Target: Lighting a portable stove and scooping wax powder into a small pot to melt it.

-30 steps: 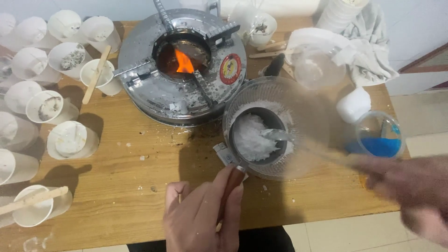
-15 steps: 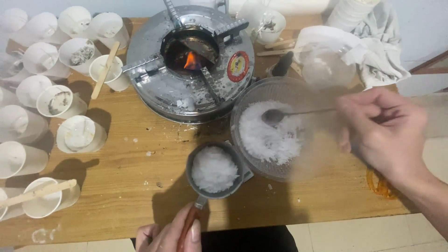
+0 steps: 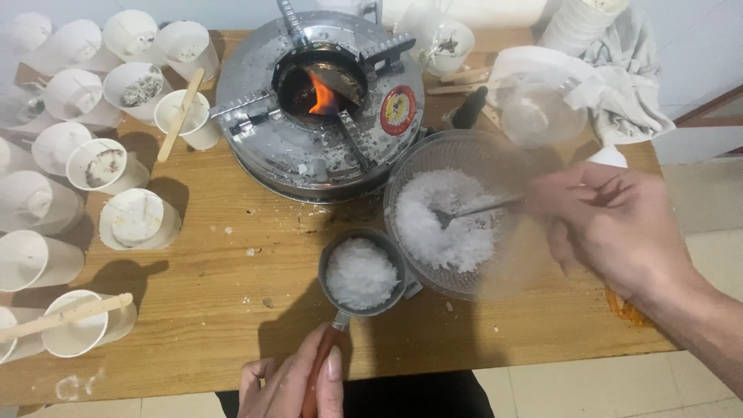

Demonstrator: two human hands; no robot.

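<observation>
My left hand [image 3: 298,385] grips the brown handle of a small grey metal pot [image 3: 362,272] heaped with white flakes; the pot rests on the wooden table [image 3: 232,310] just left of a clear plastic bowl [image 3: 464,155]. That bowl holds a pile of the same white flakes [image 3: 445,220]. My right hand [image 3: 611,220] holds a metal spoon [image 3: 472,209] by its handle, with the spoon's bowl pushed into the flakes inside the clear bowl.
A round metal stove [image 3: 321,101] burns with an open flame at the back centre. Several white paper cups [image 3: 135,220], some with wooden sticks, crowd the left side. A clear jar [image 3: 534,112], white cloth [image 3: 619,70] and wooden sticks lie at back right.
The pot moved out of the clear bowl onto the table to its left. My right hand came in over the bowl and lowered the spoon into the flakes.
</observation>
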